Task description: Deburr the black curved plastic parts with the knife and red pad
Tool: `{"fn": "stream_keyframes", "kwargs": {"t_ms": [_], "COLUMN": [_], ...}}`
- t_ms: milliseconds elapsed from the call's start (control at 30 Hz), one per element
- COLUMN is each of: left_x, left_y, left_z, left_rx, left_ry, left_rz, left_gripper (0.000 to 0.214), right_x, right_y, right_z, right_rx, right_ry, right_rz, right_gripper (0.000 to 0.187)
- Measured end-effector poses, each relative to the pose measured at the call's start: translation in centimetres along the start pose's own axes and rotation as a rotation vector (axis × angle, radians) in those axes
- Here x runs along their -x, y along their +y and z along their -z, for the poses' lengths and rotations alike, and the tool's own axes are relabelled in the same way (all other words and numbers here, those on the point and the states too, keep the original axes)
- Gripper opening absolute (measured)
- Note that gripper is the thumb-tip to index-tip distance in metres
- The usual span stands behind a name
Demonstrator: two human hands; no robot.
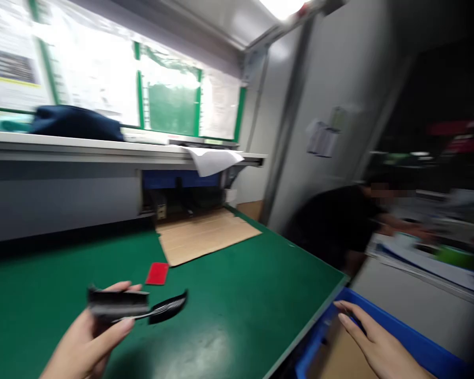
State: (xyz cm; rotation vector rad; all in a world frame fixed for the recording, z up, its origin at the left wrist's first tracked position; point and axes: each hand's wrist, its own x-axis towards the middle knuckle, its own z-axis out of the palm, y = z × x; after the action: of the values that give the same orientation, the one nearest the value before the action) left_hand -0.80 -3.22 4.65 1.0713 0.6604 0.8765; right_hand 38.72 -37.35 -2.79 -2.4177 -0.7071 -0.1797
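- Black strip [118, 304] pinched between thumb and fingers of the left hand [85, 342], raised over the green work mat [43, 284];
- right hand [379, 342] reaching out, fingers extended and slightly spread, at the rim of a blue bin [422, 347].

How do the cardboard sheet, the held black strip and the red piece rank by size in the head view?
1. The cardboard sheet
2. and 3. Unsure: the black strip in the left hand looks bigger than the red piece, but sits nearer the camera.

Left hand [85, 339] gripping, right hand [379, 345] outstretched
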Motion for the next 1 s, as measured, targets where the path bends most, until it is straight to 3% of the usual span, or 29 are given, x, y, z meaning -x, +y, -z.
{"fn": "stream_keyframes", "kwargs": {"t_ms": [67,200,267,333,433,533,733,1000], "left_x": [0.1,-0.7,-1.4,-2.1,-2.8,-2.9,-2.4,-2.3], "left_y": [1.1,2.6,2.5,1.9,0.7,0.1,-0.1,-0.6], "left_z": [1.8,4.4,5.8,7.3,8.9,9.0,7.6,7.7], "left_rx": [-0.067,-0.145,-0.105,-0.036,0.028,0.043,0.043,0.075], "left_ry": [-0.032,-0.123,-0.112,-0.083,-0.086,-0.103,-0.058,-0.072], "left_rz": [-0.016,-0.107,-0.172,-0.213,-0.207,-0.171,-0.118,-0.079], "left_gripper": [0.067,0.055,0.053,0.051,0.048,0.048,0.046,0.041], "right_x": [-1.1,0.5,1.6,2.3,3.1,4.1,4.9,5.0], "right_y": [-10.2,-28.9,-35.1,-38.7,-40.1,-39.4,-39.3,-39.3], "right_z": [-2.8,-7.2,-9.6,-12.6,-16.6,-18.6,-18.2,-18.7], "right_rx": [-0.163,-0.373,-0.428,-0.487,-0.572,-0.584,-0.521,-0.385], "right_ry": [-0.165,-0.485,-0.588,-0.593,-0.492,-0.414,-0.382,-0.307], "right_rz": [0.294,0.797,0.978,1.097,1.156,1.152,1.163,1.136], "right_gripper": [0.052,0.034,0.035,0.04,0.056,0.065,0.074,0.085]}}
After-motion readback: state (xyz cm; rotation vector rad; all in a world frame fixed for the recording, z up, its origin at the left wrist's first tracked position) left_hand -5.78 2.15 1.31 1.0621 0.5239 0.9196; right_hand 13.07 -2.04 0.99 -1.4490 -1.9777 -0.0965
